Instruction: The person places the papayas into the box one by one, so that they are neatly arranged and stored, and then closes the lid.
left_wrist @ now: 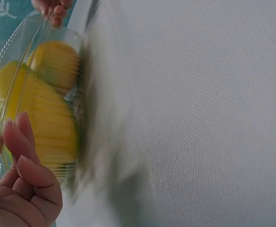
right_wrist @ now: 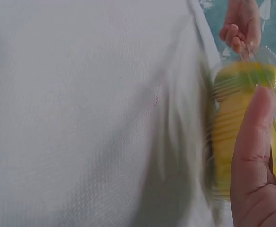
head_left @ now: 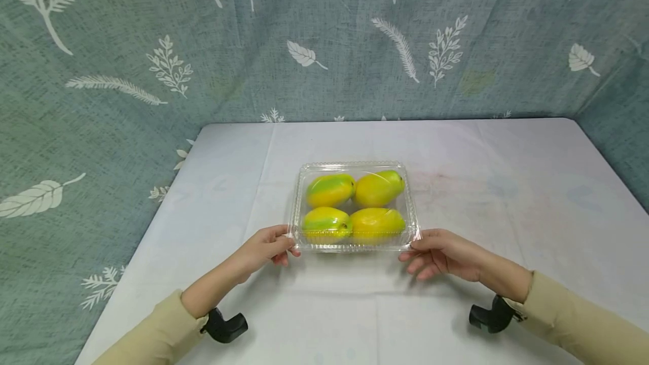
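A clear plastic clamshell box with its lid down is at the middle of the table. Several yellow-green mangoes show through it, laid in two rows. My left hand pinches the rim at the near left corner between thumb and fingers. At the near right corner, my right hand pinches the rim, its other fingers loosely spread below. Ribbed box sides appear in the left wrist view, beside the left fingers. Whether the box's bottom touches the cloth I cannot tell.
A white cloth covers the table, lightly creased and stained. Behind and to the left hangs a blue-green curtain with white leaf prints. Black wrist camera mounts hang under both beige sleeves.
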Demonstrator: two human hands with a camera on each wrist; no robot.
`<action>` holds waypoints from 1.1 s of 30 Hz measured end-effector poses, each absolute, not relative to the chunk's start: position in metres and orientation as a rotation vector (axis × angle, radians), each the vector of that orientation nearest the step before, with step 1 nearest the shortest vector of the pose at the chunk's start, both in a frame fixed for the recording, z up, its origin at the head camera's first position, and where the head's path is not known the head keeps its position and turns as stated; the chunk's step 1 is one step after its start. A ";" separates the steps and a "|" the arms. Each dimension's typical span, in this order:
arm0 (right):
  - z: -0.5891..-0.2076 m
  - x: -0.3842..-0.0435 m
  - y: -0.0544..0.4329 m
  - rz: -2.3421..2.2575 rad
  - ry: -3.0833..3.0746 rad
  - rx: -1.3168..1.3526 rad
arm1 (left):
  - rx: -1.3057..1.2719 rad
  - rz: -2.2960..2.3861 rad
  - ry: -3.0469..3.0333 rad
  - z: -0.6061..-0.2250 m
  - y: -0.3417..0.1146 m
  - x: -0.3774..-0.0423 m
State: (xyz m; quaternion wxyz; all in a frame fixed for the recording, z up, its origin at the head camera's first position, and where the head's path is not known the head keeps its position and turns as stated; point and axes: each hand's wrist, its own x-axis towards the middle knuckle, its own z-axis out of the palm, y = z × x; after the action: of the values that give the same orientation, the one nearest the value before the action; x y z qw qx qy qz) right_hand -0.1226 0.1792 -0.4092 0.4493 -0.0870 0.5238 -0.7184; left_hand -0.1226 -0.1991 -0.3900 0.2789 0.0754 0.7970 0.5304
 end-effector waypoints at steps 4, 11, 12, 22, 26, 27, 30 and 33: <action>-0.410 -0.124 0.178 -1.790 1.275 -0.228 | 0.157 1.453 2.167 -0.391 -0.196 -0.123; -0.407 -0.125 0.176 -1.720 1.391 -0.181 | 0.077 1.467 2.159 -0.392 -0.194 -0.125; -0.406 -0.126 0.176 -1.695 1.417 -0.168 | 0.072 1.457 2.159 -0.392 -0.194 -0.125; -0.403 -0.129 0.177 -1.649 1.469 -0.156 | 0.032 1.449 2.105 -0.390 -0.189 -0.127; -0.403 -0.129 0.176 -1.670 1.489 -0.165 | -0.013 1.479 2.107 -0.390 -0.187 -0.127; -0.403 -0.129 0.176 -1.675 1.499 -0.166 | -0.019 1.482 2.111 -0.390 -0.187 -0.127; -0.404 -0.129 0.175 -1.686 1.525 -0.165 | -0.025 1.491 2.123 -0.389 -0.186 -0.128; -0.404 -0.128 0.174 -1.692 1.549 -0.157 | -0.032 1.502 2.120 -0.390 -0.185 -0.128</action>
State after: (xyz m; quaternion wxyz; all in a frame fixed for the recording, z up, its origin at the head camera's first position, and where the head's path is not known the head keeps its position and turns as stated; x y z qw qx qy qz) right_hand -0.1280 0.1744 -0.4038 0.4091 -0.0622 0.6148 -0.6715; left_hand -0.1281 -0.1850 -0.3897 0.2682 -0.0120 0.7861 0.5567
